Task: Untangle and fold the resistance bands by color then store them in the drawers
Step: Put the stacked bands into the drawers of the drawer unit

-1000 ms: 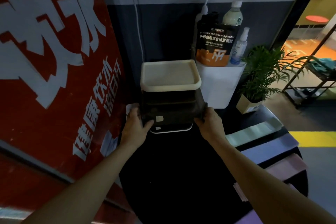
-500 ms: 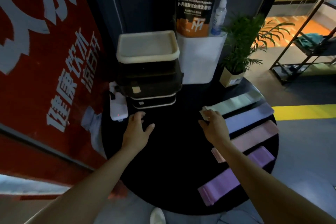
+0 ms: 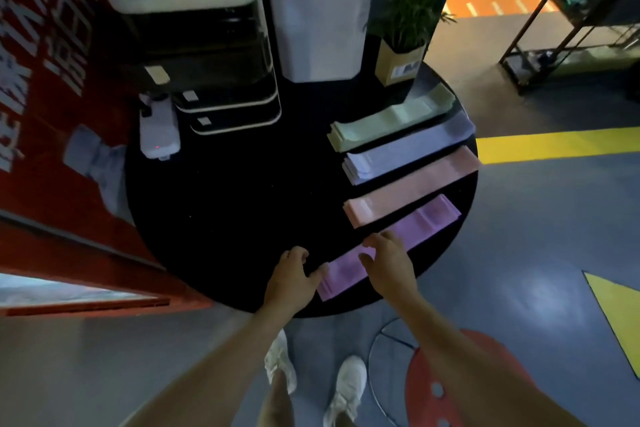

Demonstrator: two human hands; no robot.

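With four bands laid out by color on the round table (image 3: 221, 218), the left hand (image 3: 291, 279) touches the purple band's (image 3: 388, 246) near end with loosely curled fingers while the right hand (image 3: 388, 263) rests spread on it, so folding it looks next, before the drawers (image 3: 221, 94).

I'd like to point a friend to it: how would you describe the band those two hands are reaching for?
Find the round black table; four folded bands lie in a row on its right side. The purple band is the one nearest the person, below the pink band, with the left hand and right hand at its near end. It alone is bright violet.
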